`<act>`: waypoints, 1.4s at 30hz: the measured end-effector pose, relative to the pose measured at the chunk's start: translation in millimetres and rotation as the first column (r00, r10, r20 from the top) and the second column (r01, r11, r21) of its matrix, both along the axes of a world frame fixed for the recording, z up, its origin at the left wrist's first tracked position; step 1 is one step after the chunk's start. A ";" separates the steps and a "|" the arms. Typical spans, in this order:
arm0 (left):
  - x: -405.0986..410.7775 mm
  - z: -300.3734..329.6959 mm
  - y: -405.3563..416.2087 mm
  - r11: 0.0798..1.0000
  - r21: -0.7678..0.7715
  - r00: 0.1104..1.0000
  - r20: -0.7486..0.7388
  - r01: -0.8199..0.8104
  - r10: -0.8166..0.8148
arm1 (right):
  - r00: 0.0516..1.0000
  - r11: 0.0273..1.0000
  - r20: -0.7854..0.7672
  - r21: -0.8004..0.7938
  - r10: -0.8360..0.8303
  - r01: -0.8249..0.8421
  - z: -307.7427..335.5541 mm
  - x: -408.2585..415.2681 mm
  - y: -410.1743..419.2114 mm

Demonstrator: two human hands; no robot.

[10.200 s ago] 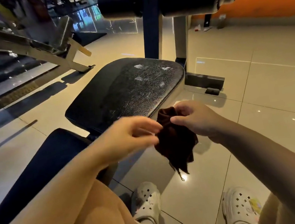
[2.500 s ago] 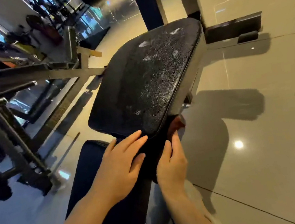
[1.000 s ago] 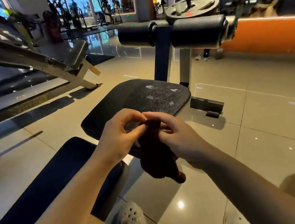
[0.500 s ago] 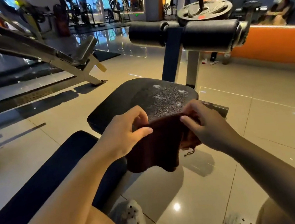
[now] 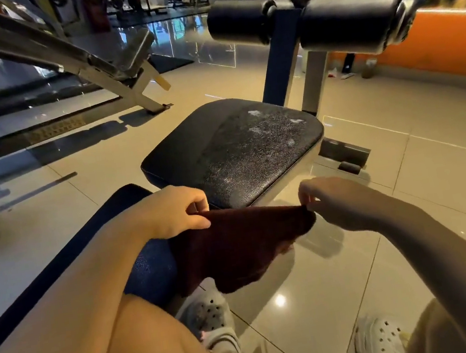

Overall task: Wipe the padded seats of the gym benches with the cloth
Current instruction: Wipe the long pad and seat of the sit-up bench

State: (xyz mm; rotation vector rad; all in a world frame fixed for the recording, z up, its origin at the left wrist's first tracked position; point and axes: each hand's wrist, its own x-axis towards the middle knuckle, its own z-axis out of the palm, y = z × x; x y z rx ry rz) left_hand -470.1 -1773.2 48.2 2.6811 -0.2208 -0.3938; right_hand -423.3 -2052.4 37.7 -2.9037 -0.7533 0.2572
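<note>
Two hands, left hand (image 5: pixel 175 210) and right hand (image 5: pixel 335 199), each pinch one dark maroon cloth (image 5: pixel 236 250) stretched between them. One cracked black padded seat (image 5: pixel 231 149) lies just beyond, below two black foam rollers (image 5: pixel 349 23).

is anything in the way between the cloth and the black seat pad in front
Nothing visible is. The dark red cloth hangs stretched between the left hand and right hand, just short of the black seat pad, whose near edge and top surface lie bare.

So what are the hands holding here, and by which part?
Both hold the dark red cloth by its top edge: the left hand pinches one upper corner, the right hand the other, so it hangs spread between them.
</note>
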 end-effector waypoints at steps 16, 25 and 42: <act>-4.8 0.3 3.3 1.000 0.028 0.999 -0.044 -0.001 0.002 | 0.989 0.994 0.131 0.090 -0.072 0.061 13.9 -0.1 -15.8; 10.7 -8.5 37.0 0.942 -0.162 0.917 0.230 -0.295 0.327 | 0.908 0.966 0.398 0.259 -0.134 0.029 64.3 43.8 39.5; 28.1 -133.9 22.7 0.827 -0.208 0.702 0.446 -0.522 0.555 | 0.973 0.981 0.125 -0.062 0.192 -0.186 -75.4 143.6 135.2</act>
